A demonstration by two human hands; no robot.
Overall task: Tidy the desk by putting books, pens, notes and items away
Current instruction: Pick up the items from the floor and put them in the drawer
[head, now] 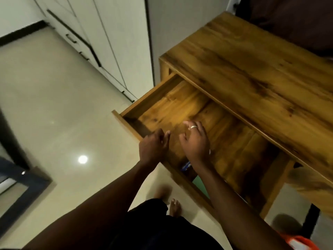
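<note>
A wooden desk [252,65] fills the upper right, its top bare. Its drawer [147,98] is pulled out toward me. My left hand [154,147] sits at the drawer's front edge, fingers curled, and I cannot tell if it grips the wood. My right hand [195,139], wearing a ring, hovers over the drawer's inside with fingers spread and nothing in it. Under my right forearm a small blue item [186,166] and a green flat thing [201,186] lie in the drawer, mostly hidden.
White cabinets [100,33] with dark handles line the wall at the upper left. Pale tiled floor [54,105] spreads to the left. A dark frame [19,192] stands at the lower left. An orange object [299,242] lies on the floor at the lower right.
</note>
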